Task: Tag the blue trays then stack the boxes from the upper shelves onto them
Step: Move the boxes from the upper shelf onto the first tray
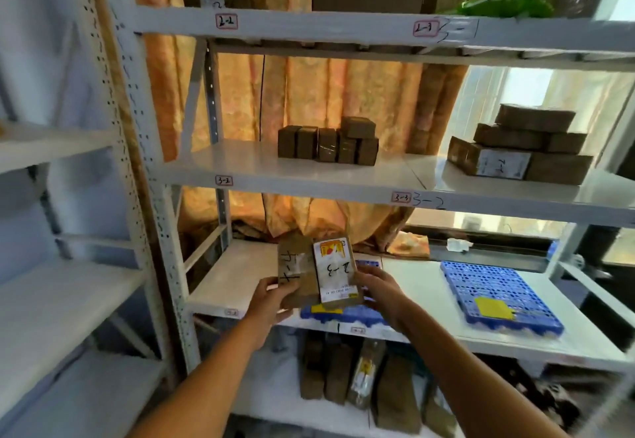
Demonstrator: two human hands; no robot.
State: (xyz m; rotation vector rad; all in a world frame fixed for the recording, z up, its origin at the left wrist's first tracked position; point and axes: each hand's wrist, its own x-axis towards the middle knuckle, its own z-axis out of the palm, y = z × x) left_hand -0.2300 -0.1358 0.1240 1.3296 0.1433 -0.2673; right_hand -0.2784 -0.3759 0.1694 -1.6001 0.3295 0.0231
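Two flat brown boxes [318, 272] stand tilted, long axes running up and away, just above the left blue tray [343, 314]. The left hand [271, 303] grips their left edge, the right hand [381, 291] the right, fingers closed. Another blue tray [498, 295] with a yellow tag [493, 307] lies further right along the same shelf [233, 276].

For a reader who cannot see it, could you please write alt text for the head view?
Two hands, left hand and right hand, hold two boxes over a blue tray on a white shelf. A second tray with a yellow tag lies to the right. More boxes sit on the shelf above.
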